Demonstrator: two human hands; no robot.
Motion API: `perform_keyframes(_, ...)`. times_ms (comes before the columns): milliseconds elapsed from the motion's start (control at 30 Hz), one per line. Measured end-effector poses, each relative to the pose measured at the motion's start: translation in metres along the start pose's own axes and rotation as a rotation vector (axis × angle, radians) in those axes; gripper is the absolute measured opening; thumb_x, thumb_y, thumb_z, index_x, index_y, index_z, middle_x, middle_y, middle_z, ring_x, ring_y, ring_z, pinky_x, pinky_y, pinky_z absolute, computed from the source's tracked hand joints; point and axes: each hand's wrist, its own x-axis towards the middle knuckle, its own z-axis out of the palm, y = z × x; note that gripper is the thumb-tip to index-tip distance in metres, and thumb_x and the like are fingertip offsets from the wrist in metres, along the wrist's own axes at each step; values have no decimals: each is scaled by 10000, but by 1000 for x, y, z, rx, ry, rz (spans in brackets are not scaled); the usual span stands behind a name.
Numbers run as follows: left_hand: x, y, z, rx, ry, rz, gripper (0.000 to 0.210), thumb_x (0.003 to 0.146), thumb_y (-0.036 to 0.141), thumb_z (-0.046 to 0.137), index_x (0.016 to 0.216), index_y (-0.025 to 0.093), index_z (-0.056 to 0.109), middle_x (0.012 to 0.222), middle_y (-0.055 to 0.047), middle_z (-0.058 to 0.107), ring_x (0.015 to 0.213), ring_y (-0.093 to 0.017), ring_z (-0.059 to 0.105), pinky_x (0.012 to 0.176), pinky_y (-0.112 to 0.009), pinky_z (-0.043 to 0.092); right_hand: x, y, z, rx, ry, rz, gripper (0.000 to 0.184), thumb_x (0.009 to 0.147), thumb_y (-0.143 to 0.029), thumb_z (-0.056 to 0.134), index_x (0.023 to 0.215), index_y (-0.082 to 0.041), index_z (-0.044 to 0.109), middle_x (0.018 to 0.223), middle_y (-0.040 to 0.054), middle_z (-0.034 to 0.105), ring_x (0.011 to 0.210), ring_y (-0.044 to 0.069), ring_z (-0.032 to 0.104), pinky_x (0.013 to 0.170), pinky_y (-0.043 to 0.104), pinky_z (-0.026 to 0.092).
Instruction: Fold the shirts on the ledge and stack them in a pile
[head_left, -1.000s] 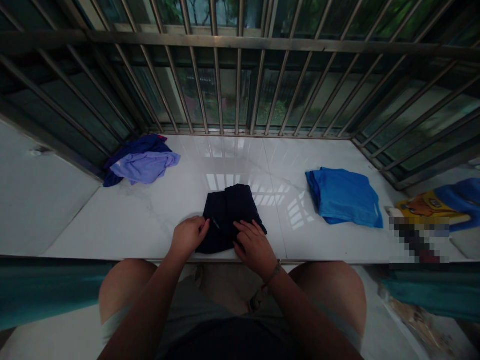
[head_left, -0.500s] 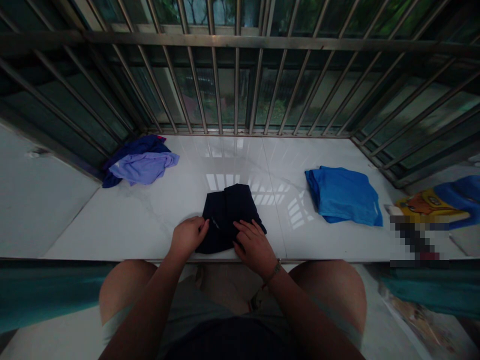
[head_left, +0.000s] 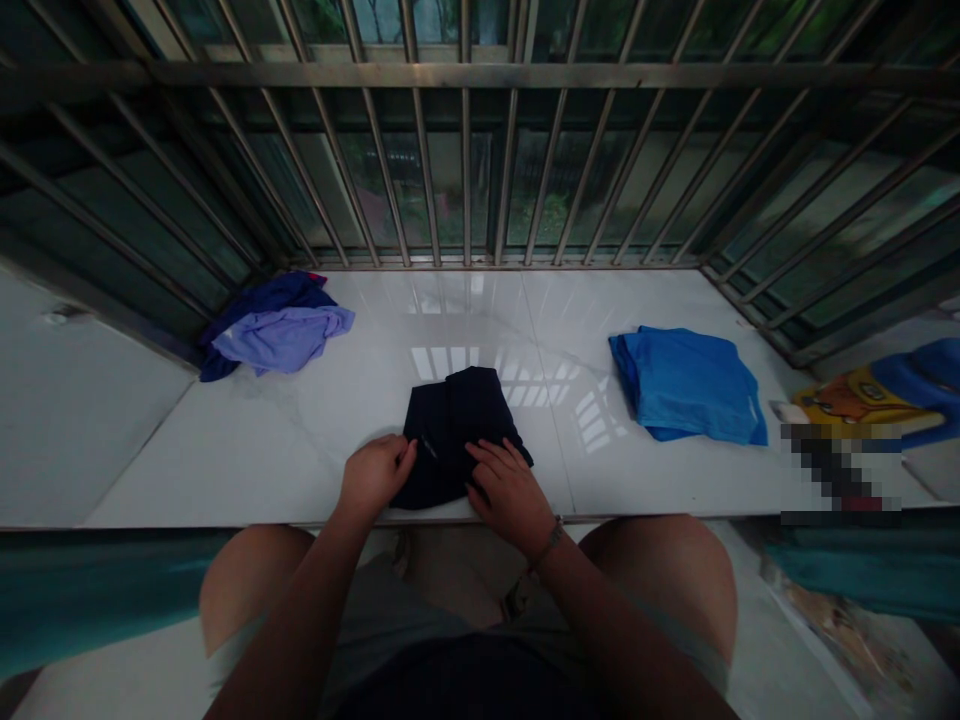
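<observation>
A dark navy folded garment [head_left: 472, 405] lies at the front edge of the white tiled ledge. Whether it is a shirt or shorts I cannot tell. At its left edge, my left hand [head_left: 376, 472] is closed, thumb and fingers pinching the cloth. My right hand [head_left: 511, 497] rests on the garment's lower right part, fingers stretched out and lying flat on the fabric. Part of the cloth is hidden under this hand.
On the right of the white ledge [head_left: 300, 455] lies a folded blue garment [head_left: 694, 385]. A lilac cloth [head_left: 281, 340] sits on a dark blue one [head_left: 289, 290] at the left. Metal bars [head_left: 480, 76] close off the back. A yellow and blue item [head_left: 874, 397] is at far right.
Both hands and the navy garment keep the same places. Only the camera view has shifted slightly.
</observation>
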Motion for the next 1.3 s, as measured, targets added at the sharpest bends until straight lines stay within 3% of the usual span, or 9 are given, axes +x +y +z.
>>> perform_keyframes(1300,0,0,1,-10,6,4,469,1149,490,462,808,248,673,855,-77,747,828,-251,674,731,-361,355,1,-1,-1,-3,-15,12,101,1028,-167,741,1088,-247,738,1566,100,748,1522,320,654,1366,659,436)
